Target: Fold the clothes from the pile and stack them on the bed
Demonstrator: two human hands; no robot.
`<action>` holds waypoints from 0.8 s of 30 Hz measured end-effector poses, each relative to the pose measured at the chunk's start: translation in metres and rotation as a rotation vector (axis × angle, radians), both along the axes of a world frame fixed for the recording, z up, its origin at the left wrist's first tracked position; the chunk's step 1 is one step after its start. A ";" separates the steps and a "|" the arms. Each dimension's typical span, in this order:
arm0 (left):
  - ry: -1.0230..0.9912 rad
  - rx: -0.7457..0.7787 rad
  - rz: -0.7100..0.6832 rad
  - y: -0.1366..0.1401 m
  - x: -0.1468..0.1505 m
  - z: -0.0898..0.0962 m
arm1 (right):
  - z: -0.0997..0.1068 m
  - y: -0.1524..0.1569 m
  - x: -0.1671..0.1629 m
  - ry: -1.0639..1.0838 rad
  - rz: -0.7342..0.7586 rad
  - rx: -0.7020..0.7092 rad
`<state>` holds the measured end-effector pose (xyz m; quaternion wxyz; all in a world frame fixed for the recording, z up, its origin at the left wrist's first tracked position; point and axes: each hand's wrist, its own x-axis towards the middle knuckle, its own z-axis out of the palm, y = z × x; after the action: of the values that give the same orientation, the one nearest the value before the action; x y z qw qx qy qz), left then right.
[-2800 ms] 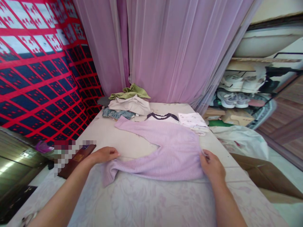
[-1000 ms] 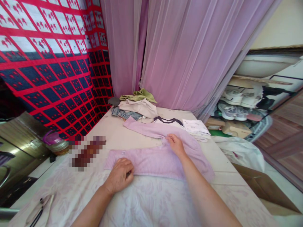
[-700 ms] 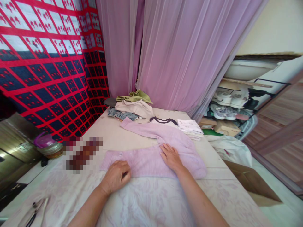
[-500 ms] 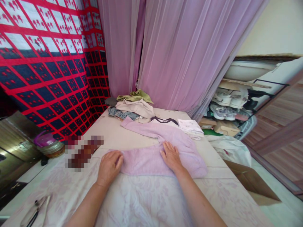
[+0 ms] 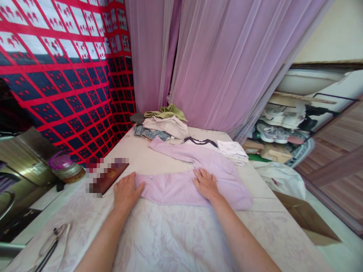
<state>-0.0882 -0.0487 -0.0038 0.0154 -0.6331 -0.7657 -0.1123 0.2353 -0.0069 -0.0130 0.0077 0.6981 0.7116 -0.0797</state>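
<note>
A lilac ribbed sweater (image 5: 172,190) lies folded on the bed, one sleeve stretched toward the back left. At its left end my left hand (image 5: 127,193) rests palm down, thumb apart from the fingers and touching the edge near a small white label. My right hand (image 5: 205,184) lies flat on the middle of the sweater with its fingers slightly spread. Behind it are a dark-trimmed white top (image 5: 201,142), partly covered, and a folded white garment (image 5: 233,150).
A pile of clothes (image 5: 166,126) sits at the bed's far end by the purple curtain (image 5: 227,68). Eyeglasses (image 5: 51,245) and a partly blurred brown box (image 5: 112,177) lie to the left. A cardboard box (image 5: 309,219) and shoe rack (image 5: 280,124) stand on the right.
My left hand has shifted slightly left and its fingers have stretched out, uncovering the label. My right hand stays on the sweater. The view has shifted a little.
</note>
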 end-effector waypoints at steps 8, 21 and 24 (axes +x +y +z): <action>-0.253 0.105 -0.092 0.001 -0.002 0.006 | -0.003 -0.004 -0.008 0.028 -0.044 0.050; -0.013 0.099 -0.049 -0.001 -0.015 0.007 | 0.009 -0.027 0.035 -0.001 -0.298 0.309; 0.069 0.208 -0.047 -0.001 -0.014 0.006 | 0.015 -0.039 0.076 -0.065 -0.551 0.333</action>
<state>-0.1026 -0.0500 0.0020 0.1048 -0.6494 -0.7339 -0.1693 0.3113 -0.0461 0.0024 -0.1058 0.8583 0.4984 0.0608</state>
